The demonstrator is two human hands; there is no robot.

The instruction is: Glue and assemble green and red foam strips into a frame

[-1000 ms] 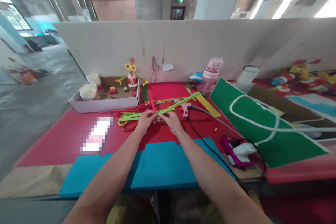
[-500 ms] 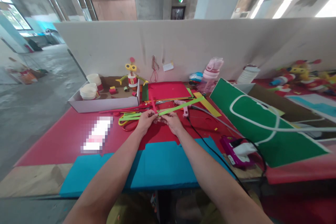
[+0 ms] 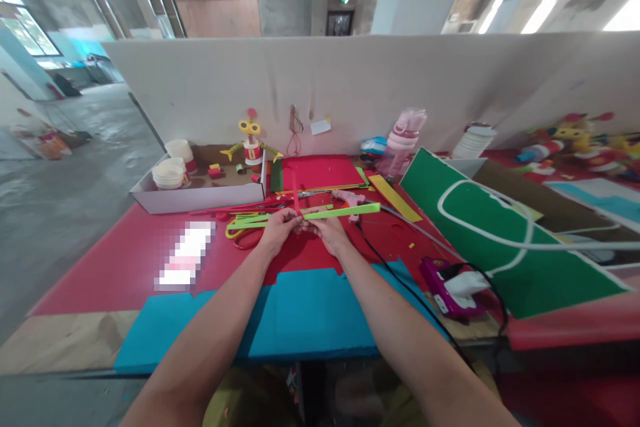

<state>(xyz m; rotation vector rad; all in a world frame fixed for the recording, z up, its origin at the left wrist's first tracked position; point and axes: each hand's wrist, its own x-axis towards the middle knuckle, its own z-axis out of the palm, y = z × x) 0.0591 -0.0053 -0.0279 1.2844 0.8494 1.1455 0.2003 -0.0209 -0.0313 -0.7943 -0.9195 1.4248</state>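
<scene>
My left hand (image 3: 279,227) is closed, its thumb and fingers pinching paper strips where they meet. From that pinch a red paper strip (image 3: 296,197) stands up and leans away. My right hand (image 3: 327,228) is closed at the same joint, close beside the left. A light green paper strip (image 3: 350,211) stretches rightward over its fingers. More green strips (image 3: 250,220) show to the left, above yellow and red loop handles (image 3: 243,238). Beyond my right hand lies a pink glue gun (image 3: 349,199). The fingers hide the joint itself.
A blue sheet (image 3: 320,313) lies along the front edge. At the back left, a white tray (image 3: 200,199) holds paper cups and a paper figure (image 3: 251,147). A green board (image 3: 475,233), a purple power strip (image 3: 445,290) and cables (image 3: 395,270) occupy the right.
The right end of the green strip has swung down and toward me, now lying nearly level. The red strip has become more upright. Both hands stay almost where they were.
</scene>
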